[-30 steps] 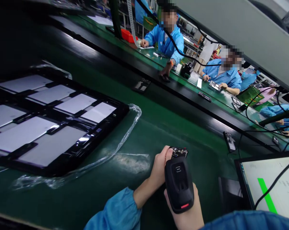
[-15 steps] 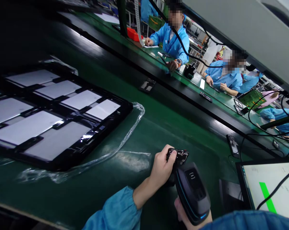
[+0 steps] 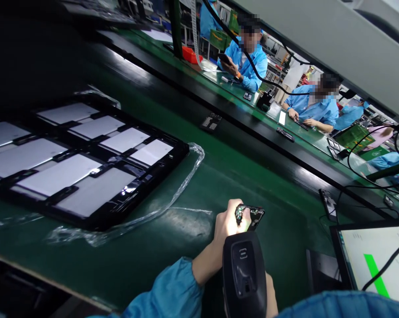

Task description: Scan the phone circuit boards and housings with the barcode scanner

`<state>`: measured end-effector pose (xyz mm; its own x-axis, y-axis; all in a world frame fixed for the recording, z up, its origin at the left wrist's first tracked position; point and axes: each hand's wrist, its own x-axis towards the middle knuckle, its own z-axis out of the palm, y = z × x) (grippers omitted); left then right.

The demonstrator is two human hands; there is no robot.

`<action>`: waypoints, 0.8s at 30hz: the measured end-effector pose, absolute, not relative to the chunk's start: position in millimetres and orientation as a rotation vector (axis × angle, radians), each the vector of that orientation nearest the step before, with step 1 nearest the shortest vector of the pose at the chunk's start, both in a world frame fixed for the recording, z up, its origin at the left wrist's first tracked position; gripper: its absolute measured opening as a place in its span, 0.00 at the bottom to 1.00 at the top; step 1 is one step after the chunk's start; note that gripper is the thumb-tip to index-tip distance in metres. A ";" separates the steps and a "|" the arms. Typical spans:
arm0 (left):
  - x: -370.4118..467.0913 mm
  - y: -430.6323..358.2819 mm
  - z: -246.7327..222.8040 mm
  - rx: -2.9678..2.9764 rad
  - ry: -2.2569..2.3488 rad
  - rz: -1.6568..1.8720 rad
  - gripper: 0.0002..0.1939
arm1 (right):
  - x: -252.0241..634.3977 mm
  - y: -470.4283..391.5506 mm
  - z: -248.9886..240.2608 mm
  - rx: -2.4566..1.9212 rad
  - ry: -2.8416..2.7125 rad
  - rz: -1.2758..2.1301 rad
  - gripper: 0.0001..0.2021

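Tray (image 3: 161,170) of black plastic, bearing white panels (image 3: 57,176), fills the left of the green desk (image 3: 279,194), with a strand of clear plastic wrap (image 3: 186,181) trailing along its right and near edges. To the right of the wrap, near the centre, the left hand (image 3: 228,221) pinches an opened phone unit (image 3: 257,214) by its left side, thumb across the top, circuitry exposed, held up and tilted. Beyond, a co-worker across the desk has now raised a dark device (image 3: 224,58). Nearer than the phone unit is a black handheld scanner (image 3: 244,276); half a second ago it leaned right with a blue light showing, and now it is swung back straight, facing the phone unit. Pale light now falls on the left thumb and the circuitry, so the scanner seems to be aimed and lit on the unit, though whether it has read anything cannot be told. The right hand (image 3: 271,296), mostly hidden, appears wrapped around the scanner's grip. At far right, another unit (image 3: 328,205) lies beyond a monitor (image 3: 398,247), whose green bar (image 3: 376,274) shows as before.
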<state>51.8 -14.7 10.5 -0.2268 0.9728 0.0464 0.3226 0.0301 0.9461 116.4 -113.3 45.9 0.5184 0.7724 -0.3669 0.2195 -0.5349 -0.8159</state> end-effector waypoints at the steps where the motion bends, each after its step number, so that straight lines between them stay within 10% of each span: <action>1: 51.9 -14.4 10.5 1.336 1.626 1.211 0.11 | 115.7 -112.8 49.0 -2.011 -0.786 0.988 0.11; 24: 53.9 -10.0 2.1 1.314 1.637 1.254 0.13 | 100.3 -117.5 53.5 -1.949 -1.055 0.859 0.09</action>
